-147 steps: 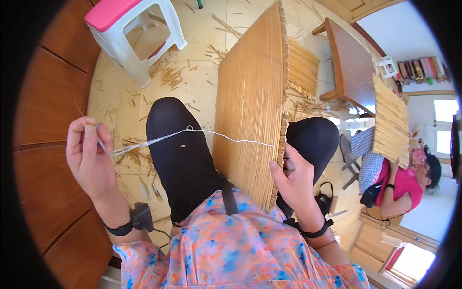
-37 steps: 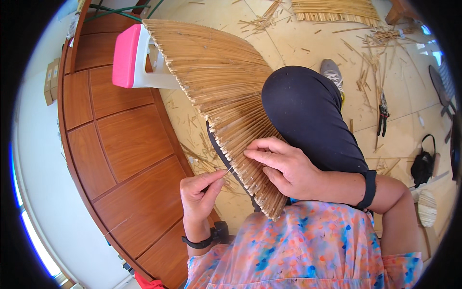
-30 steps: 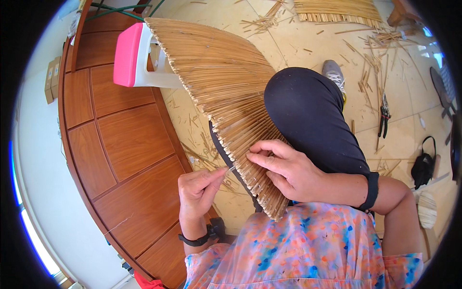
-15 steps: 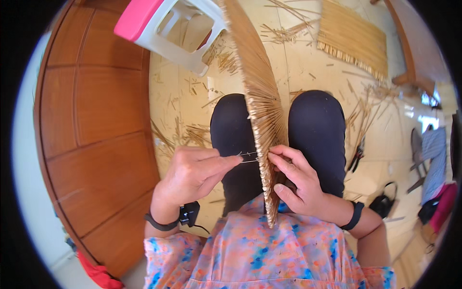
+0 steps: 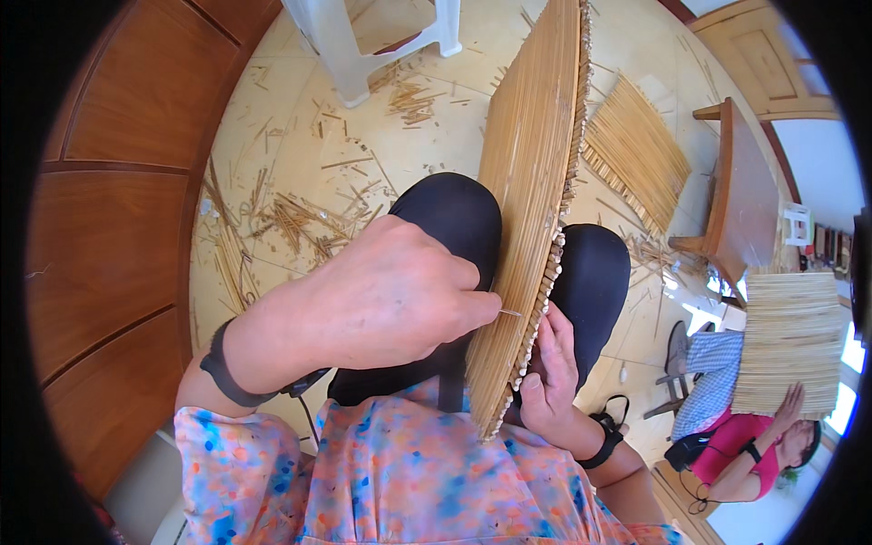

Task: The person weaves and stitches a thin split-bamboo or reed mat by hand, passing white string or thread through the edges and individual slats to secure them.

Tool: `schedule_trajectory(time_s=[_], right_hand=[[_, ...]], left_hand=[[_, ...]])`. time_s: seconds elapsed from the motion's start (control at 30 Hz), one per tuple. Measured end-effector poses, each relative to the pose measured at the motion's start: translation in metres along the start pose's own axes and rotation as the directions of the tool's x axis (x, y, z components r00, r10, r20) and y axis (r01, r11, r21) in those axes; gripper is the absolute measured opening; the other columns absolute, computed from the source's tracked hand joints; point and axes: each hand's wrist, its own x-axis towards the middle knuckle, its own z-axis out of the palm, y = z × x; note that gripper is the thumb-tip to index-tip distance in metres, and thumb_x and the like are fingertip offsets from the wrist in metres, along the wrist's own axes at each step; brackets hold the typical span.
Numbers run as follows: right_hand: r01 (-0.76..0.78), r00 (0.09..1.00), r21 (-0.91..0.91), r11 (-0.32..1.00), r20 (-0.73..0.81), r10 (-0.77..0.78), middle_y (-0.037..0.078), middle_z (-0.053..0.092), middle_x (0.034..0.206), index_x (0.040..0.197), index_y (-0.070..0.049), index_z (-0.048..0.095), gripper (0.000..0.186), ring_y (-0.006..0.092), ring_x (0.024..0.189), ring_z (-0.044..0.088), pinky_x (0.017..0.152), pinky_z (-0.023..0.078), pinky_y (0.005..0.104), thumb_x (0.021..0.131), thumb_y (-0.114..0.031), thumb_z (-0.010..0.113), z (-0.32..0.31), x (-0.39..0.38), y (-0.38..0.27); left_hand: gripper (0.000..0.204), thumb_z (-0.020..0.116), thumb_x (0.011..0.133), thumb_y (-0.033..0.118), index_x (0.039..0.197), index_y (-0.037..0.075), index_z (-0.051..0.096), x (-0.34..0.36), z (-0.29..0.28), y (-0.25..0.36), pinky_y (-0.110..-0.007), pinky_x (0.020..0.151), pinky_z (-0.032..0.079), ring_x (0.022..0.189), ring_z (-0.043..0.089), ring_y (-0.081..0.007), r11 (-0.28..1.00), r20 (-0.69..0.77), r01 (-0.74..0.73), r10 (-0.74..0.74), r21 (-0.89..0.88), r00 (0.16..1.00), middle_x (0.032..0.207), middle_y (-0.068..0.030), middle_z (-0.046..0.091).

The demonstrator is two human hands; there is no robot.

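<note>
A stiff panel of bundled straw stalks (image 5: 525, 182) stands on edge between my knees, its cut stalk ends facing right. My left hand (image 5: 409, 291) is closed in a pinch on a thin needle (image 5: 510, 313), which points right against the panel's left face near its lower part. My right hand (image 5: 549, 368) lies against the panel's other side, fingers curled by the stalk ends and thumb a little apart, bracing it. Part of its grip is hidden behind the panel. Any thread is too fine to make out now.
Another straw panel (image 5: 640, 150) lies on the floor ahead. Loose stalk scraps (image 5: 300, 218) litter the tiles. A white stool (image 5: 363, 54) stands ahead left, a wooden cabinet (image 5: 118, 227) at left, a wooden table (image 5: 740, 200) at right. A seated person (image 5: 740, 454) holds a straw panel (image 5: 788, 341).
My view has swung right, bringing the other person into sight. The panel now shows its left face. My left hand has come close to the panel; the strands stretched between them no longer show.
</note>
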Motion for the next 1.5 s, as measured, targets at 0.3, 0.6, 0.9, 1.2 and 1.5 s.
schedule_trajectory(time_s=[0.3,0.6,0.9,1.2,1.5], right_hand=[[-0.003,1.000,0.092,0.996,-0.004,0.003,0.027,0.034,0.143,0.142,0.009,0.039,0.072,0.0343,0.129,0.043,0.106,0.037,0.0404,0.099,-0.048,0.046,0.012,0.002,0.001],[0.050,0.998,0.120,0.992,-0.031,-0.046,0.024,0.039,0.140,0.139,0.006,0.044,0.062,0.0342,0.118,0.050,0.102,0.041,0.0407,0.095,-0.034,0.057,0.017,0.011,0.011],[0.079,0.996,0.186,0.979,-0.053,-0.070,0.023,0.040,0.136,0.139,0.004,0.045,0.066,0.0357,0.117,0.047,0.097,0.046,0.0399,0.083,-0.020,0.071,0.016,0.014,0.008],[0.090,0.995,0.178,0.980,-0.044,-0.084,0.023,0.040,0.135,0.140,0.002,0.042,0.069,0.0385,0.116,0.046,0.100,0.041,0.0431,0.083,-0.022,0.071,0.017,0.015,0.010],[0.080,0.997,0.192,0.978,-0.031,-0.075,0.024,0.040,0.135,0.140,0.004,0.041,0.070,0.0407,0.117,0.046,0.102,0.039,0.0452,0.082,-0.022,0.071,0.014,0.017,0.010]], left_hand=[[0.029,0.071,0.065,0.006,0.093,0.009,0.074,0.006,-0.011,-0.007,-0.034,0.041,0.036,0.046,0.048,-0.0191,0.999,0.116,-0.047,0.045,0.019,0.992,0.055,-0.0025,0.040],[0.030,0.071,0.065,-0.003,0.092,0.007,0.075,0.020,-0.018,-0.001,-0.033,0.039,0.028,0.040,0.038,-0.0193,0.998,0.184,0.054,-0.060,0.036,0.981,0.051,-0.0032,0.035],[0.027,0.075,0.072,-0.004,0.097,0.007,0.075,0.009,-0.011,-0.001,-0.031,0.039,0.033,0.041,0.045,-0.0184,0.979,0.216,0.197,-0.183,-0.045,0.959,0.052,-0.0049,0.042],[0.025,0.074,0.074,-0.004,0.097,0.005,0.073,0.018,-0.005,0.003,-0.030,0.040,0.035,0.042,0.048,-0.0185,0.976,0.231,0.203,-0.180,-0.079,0.956,0.052,-0.0056,0.045],[0.033,0.070,0.071,-0.008,0.103,0.001,0.070,0.026,-0.011,-0.002,-0.033,0.046,0.045,0.051,0.060,-0.0256,0.965,0.350,0.202,-0.134,-0.165,0.927,0.062,-0.0106,0.060]])
